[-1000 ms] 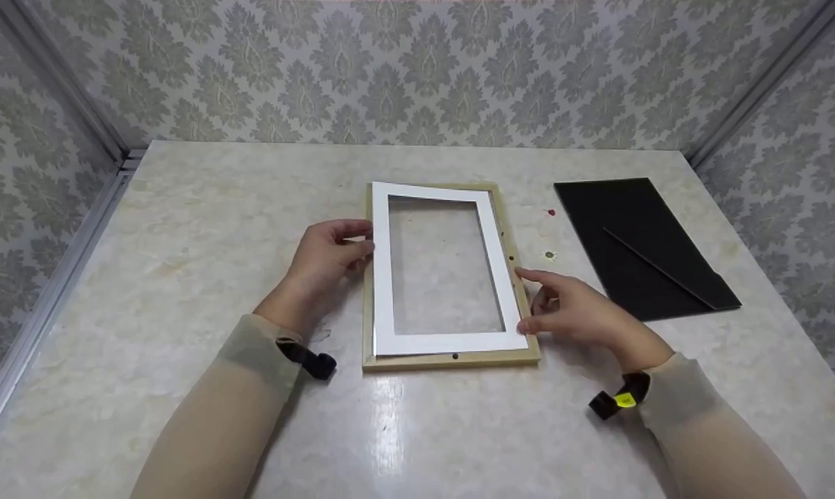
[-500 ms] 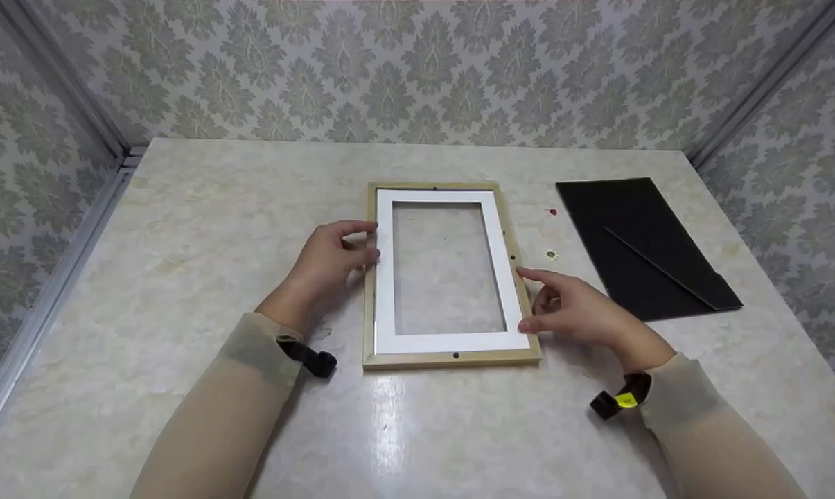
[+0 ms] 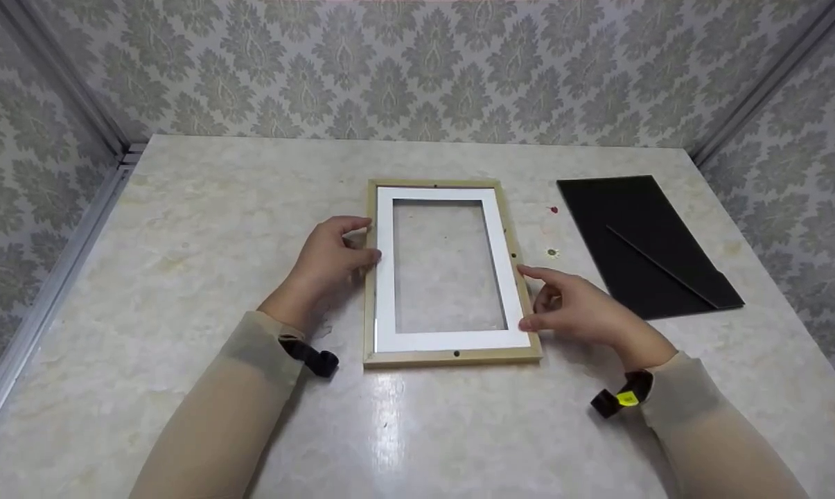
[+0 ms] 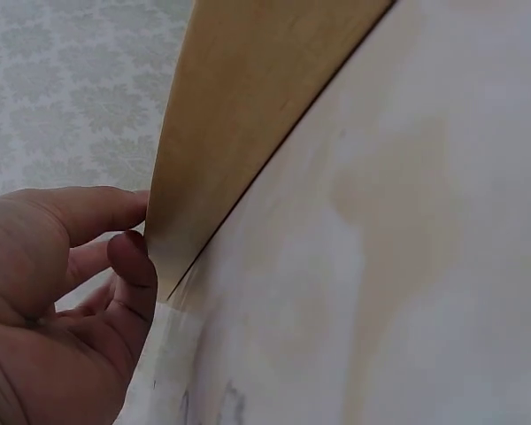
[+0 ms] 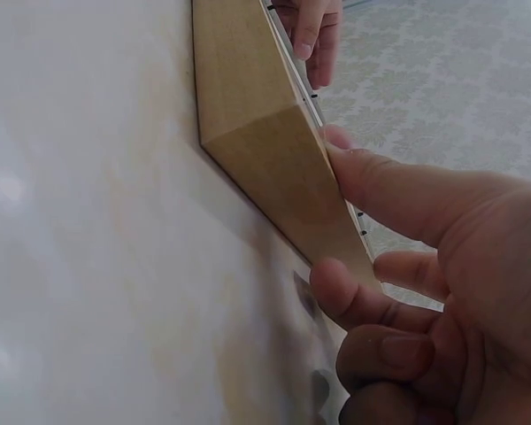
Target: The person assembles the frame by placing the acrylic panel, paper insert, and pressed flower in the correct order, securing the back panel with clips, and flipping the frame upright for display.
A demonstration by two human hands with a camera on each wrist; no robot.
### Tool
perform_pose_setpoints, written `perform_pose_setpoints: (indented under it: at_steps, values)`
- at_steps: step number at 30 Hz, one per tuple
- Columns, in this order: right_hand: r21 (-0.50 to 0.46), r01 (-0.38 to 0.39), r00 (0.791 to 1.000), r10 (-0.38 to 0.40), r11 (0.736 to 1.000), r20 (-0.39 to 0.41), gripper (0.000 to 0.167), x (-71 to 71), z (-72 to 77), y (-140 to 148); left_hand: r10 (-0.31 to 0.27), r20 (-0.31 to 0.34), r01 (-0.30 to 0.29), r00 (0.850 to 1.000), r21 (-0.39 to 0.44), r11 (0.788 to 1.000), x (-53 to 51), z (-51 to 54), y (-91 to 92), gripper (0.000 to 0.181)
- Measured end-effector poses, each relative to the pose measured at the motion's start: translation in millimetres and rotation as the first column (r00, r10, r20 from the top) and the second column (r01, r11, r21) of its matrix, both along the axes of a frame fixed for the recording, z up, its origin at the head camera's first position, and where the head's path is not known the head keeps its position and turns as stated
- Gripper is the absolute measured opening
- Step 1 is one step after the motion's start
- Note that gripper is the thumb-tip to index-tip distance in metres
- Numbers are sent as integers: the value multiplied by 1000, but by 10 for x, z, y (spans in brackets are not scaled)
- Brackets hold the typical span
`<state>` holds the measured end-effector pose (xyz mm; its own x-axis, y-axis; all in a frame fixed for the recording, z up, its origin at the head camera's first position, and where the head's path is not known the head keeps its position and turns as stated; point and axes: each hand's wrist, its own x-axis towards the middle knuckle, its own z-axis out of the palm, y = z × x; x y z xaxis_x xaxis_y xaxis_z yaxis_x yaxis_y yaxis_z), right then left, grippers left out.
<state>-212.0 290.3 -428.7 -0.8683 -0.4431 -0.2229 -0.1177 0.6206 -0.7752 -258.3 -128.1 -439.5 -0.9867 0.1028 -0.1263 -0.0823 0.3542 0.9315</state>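
On the big table (image 3: 216, 208) lies the wooden picture frame (image 3: 417, 358), flat between both hands. It looks stiff and quite light, best held by its wooden sides. To the right is a black backing board (image 3: 666, 242). The white mat (image 3: 453, 340) sits inside the frame and looks thin and bendy. The right hand (image 3: 573, 308) grips the frame's right edge; the left hand's (image 3: 330, 253) fingers, loosely bent, touch the left side. A white flower (image 3: 553, 254) and a smaller red flower (image 3: 554, 209) lie between frame and board.
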Motion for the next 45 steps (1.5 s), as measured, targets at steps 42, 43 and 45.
perform_pose_setpoints:
  at_steps: [42,43,45]
  values:
    - [374,256,965,-212,891,-156,27,-381,98,841,-11,5,12,1000,-30,999,7,-2,52,71]
    - [373,254,966,-214,892,-145,27,-376,100,843,-11,8,12,1000,-33,999,5,-4,53,71]
    - [368,250,968,-218,895,-127,26,-362,101,846,-12,16,12,1000,-32,999,1,-10,58,72]
